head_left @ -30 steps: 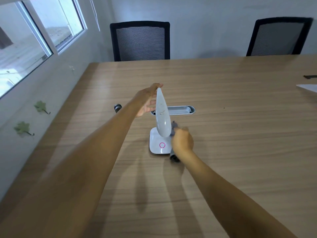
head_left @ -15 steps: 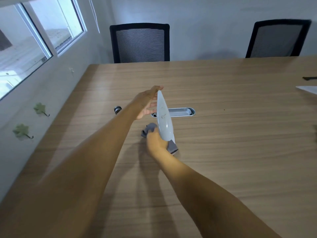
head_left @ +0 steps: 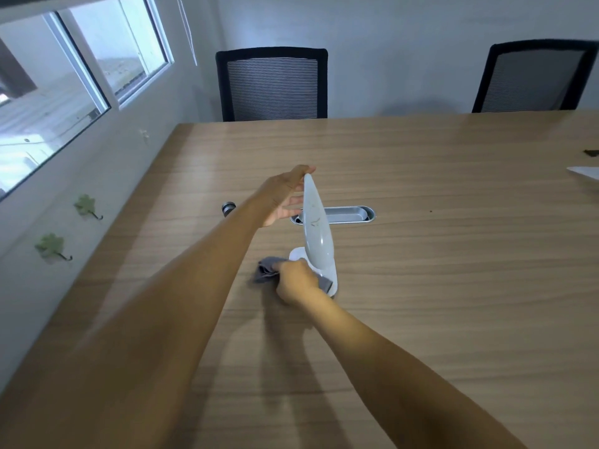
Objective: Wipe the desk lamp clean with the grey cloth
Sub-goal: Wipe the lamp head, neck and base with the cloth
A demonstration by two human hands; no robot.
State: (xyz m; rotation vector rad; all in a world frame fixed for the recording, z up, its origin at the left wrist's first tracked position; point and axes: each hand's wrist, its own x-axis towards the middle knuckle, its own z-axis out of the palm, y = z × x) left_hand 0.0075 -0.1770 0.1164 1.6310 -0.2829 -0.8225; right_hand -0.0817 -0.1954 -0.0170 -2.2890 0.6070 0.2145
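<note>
Steadying the slim white plastic desk lamp (head_left: 316,228) on the wooden tabletop (head_left: 453,254) with the straight fingers of our left hand (head_left: 280,197) against its head, we press the crumpled grey cloth (head_left: 266,271), bunched in our right hand (head_left: 296,281), to its base, likely so rubbing cannot tip it.

Right hand (head_left: 296,281) and grey cloth (head_left: 266,271) blur together, hiding most of the lamp base (head_left: 295,254); white object (head_left: 586,173) cut off at right edge; small dark item (head_left: 228,208) unidentifiable.
</note>
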